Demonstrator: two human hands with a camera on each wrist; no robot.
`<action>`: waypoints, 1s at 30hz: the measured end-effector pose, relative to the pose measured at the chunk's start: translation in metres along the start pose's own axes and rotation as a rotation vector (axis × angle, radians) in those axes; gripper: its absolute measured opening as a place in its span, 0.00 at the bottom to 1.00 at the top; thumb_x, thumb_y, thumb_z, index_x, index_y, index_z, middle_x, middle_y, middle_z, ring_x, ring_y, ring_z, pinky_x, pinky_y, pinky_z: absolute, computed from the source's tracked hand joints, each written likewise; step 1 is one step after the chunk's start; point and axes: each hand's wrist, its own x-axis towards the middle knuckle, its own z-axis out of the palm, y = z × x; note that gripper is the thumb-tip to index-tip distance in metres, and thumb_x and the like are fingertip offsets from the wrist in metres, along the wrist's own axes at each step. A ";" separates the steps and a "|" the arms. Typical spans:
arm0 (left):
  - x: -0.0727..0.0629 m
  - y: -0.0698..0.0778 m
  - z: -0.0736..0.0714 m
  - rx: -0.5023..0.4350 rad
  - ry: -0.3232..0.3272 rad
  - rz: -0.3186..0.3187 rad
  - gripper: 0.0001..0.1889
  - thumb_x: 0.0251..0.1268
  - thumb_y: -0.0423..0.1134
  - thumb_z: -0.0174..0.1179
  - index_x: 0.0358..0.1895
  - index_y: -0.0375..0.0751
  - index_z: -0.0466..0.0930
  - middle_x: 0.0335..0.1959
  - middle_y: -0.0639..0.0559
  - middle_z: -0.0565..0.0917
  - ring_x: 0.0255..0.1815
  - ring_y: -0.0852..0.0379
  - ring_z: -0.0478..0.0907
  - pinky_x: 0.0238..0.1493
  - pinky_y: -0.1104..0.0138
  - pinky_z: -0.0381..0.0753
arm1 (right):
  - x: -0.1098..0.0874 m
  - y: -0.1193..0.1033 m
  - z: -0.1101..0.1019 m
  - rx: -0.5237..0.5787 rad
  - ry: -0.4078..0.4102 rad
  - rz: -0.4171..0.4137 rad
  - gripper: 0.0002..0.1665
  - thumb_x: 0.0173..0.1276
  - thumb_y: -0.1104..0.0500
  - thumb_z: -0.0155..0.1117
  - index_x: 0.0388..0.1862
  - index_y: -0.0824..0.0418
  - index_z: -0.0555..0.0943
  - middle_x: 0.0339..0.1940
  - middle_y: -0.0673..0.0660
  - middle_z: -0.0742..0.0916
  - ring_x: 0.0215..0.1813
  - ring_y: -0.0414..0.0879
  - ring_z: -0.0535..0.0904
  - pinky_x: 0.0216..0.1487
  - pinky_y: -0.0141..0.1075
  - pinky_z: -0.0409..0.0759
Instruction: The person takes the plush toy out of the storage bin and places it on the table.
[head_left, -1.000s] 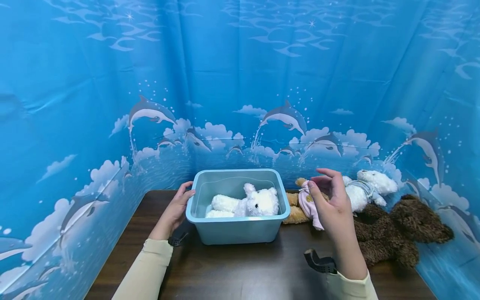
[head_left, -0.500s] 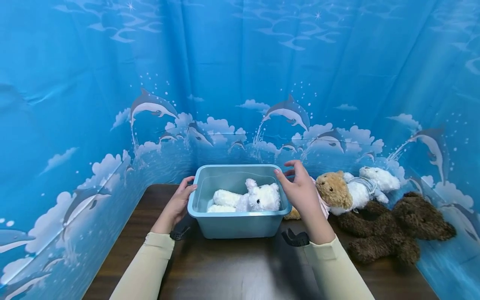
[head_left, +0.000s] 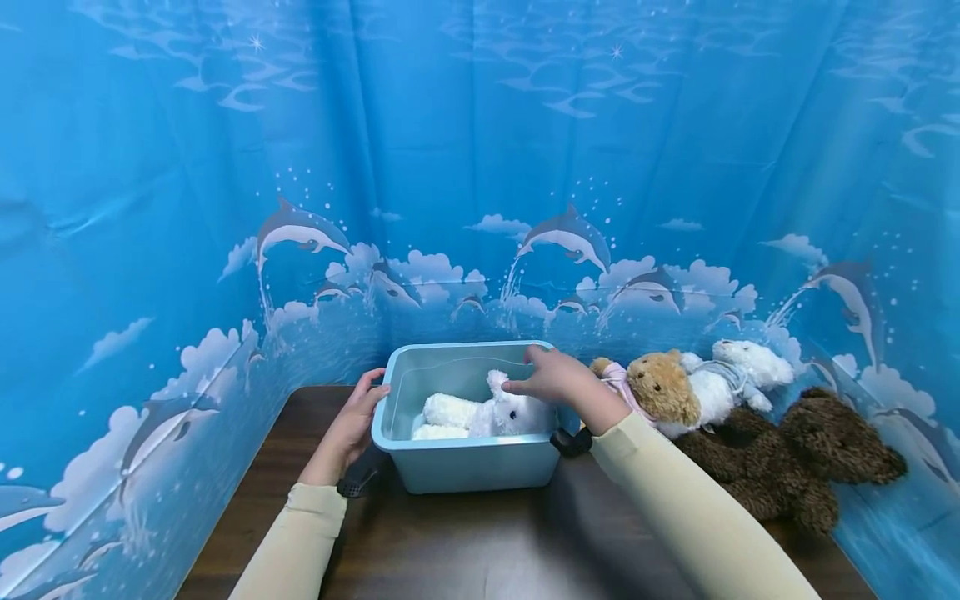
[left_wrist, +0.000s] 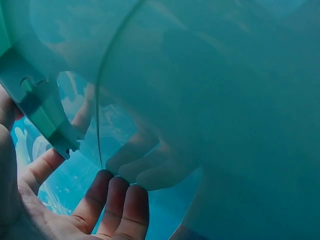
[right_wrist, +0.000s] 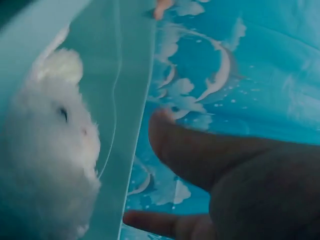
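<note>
A light blue plastic storage bin (head_left: 472,467) stands on the dark wooden table. Inside it a white plush toy (head_left: 450,410) lies on its back, its head (right_wrist: 55,150) toward the bin's right end. My left hand (head_left: 355,423) grips the bin's left rim, with the thumb at the rim and the fingertips (left_wrist: 134,200) against the outer wall. My right hand (head_left: 558,379) reaches in over the bin's right end, above the plush toy's head, thumb and fingers spread apart and nothing between them. The right hand covers part of the right rim.
Right of the bin lie a tan teddy bear (head_left: 663,387) in pink, a white plush toy (head_left: 753,367) with a grey scarf and a dark brown teddy bear (head_left: 795,467). A blue dolphin-print curtain (head_left: 450,167) hangs behind the table.
My right hand has moved left from above the tan teddy bear, past the right rim, to over the bin. My left hand stays on the left rim.
</note>
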 end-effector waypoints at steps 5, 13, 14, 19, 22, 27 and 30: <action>0.000 -0.001 0.001 -0.009 -0.003 0.002 0.37 0.84 0.65 0.53 0.85 0.60 0.52 0.81 0.39 0.64 0.79 0.34 0.67 0.76 0.37 0.74 | 0.012 -0.002 -0.001 -0.037 -0.117 0.036 0.52 0.72 0.29 0.70 0.84 0.55 0.68 0.81 0.64 0.77 0.70 0.60 0.81 0.62 0.56 0.86; -0.001 -0.003 -0.001 -0.005 -0.001 0.007 0.35 0.84 0.65 0.52 0.84 0.60 0.53 0.80 0.37 0.66 0.77 0.34 0.70 0.73 0.41 0.79 | 0.029 -0.001 0.006 -0.113 -0.269 0.033 0.57 0.68 0.28 0.74 0.86 0.53 0.67 0.88 0.62 0.69 0.84 0.63 0.69 0.77 0.60 0.75; -0.001 -0.003 -0.002 -0.006 -0.001 0.007 0.35 0.84 0.66 0.52 0.84 0.61 0.53 0.80 0.37 0.66 0.77 0.34 0.70 0.73 0.41 0.79 | 0.030 -0.001 0.008 -0.127 -0.286 0.029 0.57 0.67 0.29 0.75 0.86 0.53 0.67 0.88 0.62 0.68 0.86 0.63 0.66 0.79 0.60 0.72; 0.000 -0.003 -0.002 -0.010 -0.004 0.012 0.35 0.84 0.66 0.53 0.84 0.61 0.53 0.79 0.38 0.66 0.77 0.34 0.69 0.73 0.40 0.79 | 0.032 -0.001 0.012 -0.206 -0.316 0.018 0.62 0.60 0.31 0.82 0.87 0.51 0.65 0.88 0.61 0.69 0.87 0.61 0.65 0.80 0.60 0.71; 0.000 -0.002 -0.002 -0.011 0.002 0.016 0.35 0.83 0.66 0.53 0.83 0.61 0.54 0.78 0.37 0.67 0.76 0.34 0.70 0.73 0.40 0.79 | 0.033 -0.002 0.012 -0.262 -0.313 0.009 0.62 0.59 0.33 0.84 0.86 0.50 0.67 0.86 0.61 0.71 0.85 0.60 0.68 0.78 0.58 0.74; -0.001 -0.001 -0.001 -0.011 0.000 0.027 0.35 0.85 0.65 0.52 0.84 0.59 0.53 0.79 0.36 0.68 0.76 0.35 0.71 0.73 0.41 0.79 | 0.031 -0.003 0.013 -0.295 -0.288 0.005 0.58 0.59 0.36 0.86 0.82 0.56 0.71 0.80 0.61 0.77 0.77 0.59 0.77 0.72 0.56 0.79; -0.002 -0.001 0.000 -0.010 0.003 0.024 0.35 0.85 0.65 0.52 0.84 0.59 0.53 0.79 0.37 0.67 0.76 0.34 0.70 0.74 0.40 0.78 | 0.028 -0.003 0.013 -0.301 -0.260 0.001 0.50 0.58 0.38 0.87 0.72 0.59 0.78 0.68 0.60 0.84 0.63 0.55 0.83 0.64 0.53 0.83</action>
